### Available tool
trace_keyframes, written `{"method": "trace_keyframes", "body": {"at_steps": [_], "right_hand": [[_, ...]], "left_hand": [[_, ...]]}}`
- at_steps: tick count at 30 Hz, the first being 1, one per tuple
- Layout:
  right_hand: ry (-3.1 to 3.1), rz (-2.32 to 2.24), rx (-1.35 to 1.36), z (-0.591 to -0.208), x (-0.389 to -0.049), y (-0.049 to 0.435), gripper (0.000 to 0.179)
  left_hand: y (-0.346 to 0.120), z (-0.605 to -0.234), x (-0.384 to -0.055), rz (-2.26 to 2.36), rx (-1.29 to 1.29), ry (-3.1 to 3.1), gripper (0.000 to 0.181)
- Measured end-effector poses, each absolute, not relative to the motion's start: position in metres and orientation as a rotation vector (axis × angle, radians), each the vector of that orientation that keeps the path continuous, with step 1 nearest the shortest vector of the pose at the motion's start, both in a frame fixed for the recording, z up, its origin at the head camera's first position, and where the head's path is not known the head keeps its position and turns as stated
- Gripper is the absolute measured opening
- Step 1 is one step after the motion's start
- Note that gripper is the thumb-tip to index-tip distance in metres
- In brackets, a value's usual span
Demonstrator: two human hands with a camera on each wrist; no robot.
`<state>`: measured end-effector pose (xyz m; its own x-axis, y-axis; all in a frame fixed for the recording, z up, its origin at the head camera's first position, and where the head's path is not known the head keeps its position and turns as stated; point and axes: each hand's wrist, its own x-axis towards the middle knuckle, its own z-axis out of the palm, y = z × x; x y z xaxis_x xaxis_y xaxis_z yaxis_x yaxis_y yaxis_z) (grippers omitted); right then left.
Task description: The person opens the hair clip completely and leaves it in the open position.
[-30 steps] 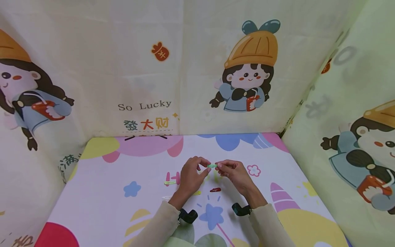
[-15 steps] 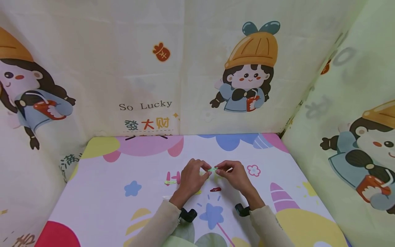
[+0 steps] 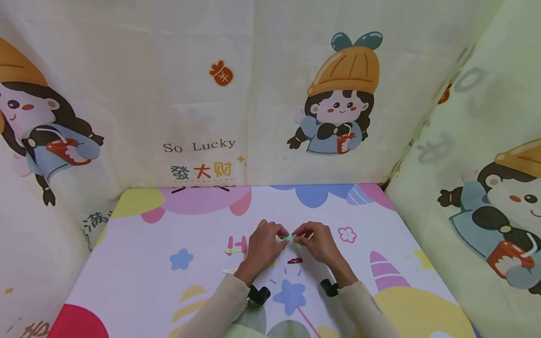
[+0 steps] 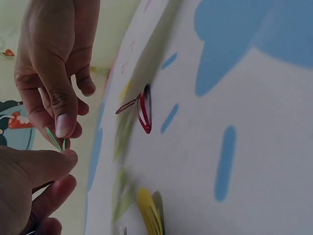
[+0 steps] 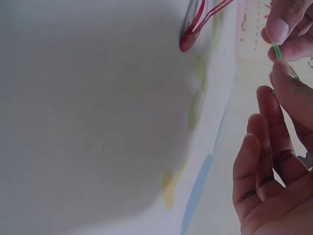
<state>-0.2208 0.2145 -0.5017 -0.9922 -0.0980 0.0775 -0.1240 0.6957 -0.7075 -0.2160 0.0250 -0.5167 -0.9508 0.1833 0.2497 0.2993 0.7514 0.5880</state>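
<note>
A small green snap hair clip is held between both hands above the table. My left hand pinches one end with thumb and index finger. At the other end, the thumb and fingertips of my right hand grip it. Two arms of the green hair clip spread in a narrow V in the left wrist view; fingertips hide its ends. Below the hands lies a red hair clip, its arms apart in the left wrist view. A yellow hair clip lies near my left wrist.
A yellow-green hair clip and a white one lie left of my left forearm. The table has a printed cartoon cover. Patterned cloth walls stand at its back and sides.
Both hands have come slightly nearer the body with the green hair clip. It looked flat a second ago and now shows its arms spread. The clips on the table have stayed put.
</note>
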Motion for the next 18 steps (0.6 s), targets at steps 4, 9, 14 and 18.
{"method": "trace_keyframes", "body": {"at_steps": [4, 9, 14, 18], "right_hand": [[-2.92, 1.133, 0.156, -0.5054, -0.2218, 0.2122, 0.014], [-2.966, 1.01, 0.192, -0.5092, -0.2222, 0.2093, 0.016], [-2.99, 0.915, 0.253, -0.5106, -0.2225, 0.2069, 0.018], [-3.0, 0.87, 0.282, -0.512, -0.2231, 0.2053, 0.019]], "left_hand": [[0.028, -0.5206, -0.219, -0.934, -0.375, -2.81, 0.017], [0.0314, -0.525, -0.2211, -0.912, -0.36, -2.845, 0.015], [0.0331, -0.5253, -0.2199, -0.897, -0.341, -2.872, 0.014], [0.034, -0.5267, -0.2195, -0.882, -0.334, -2.868, 0.014]]}}
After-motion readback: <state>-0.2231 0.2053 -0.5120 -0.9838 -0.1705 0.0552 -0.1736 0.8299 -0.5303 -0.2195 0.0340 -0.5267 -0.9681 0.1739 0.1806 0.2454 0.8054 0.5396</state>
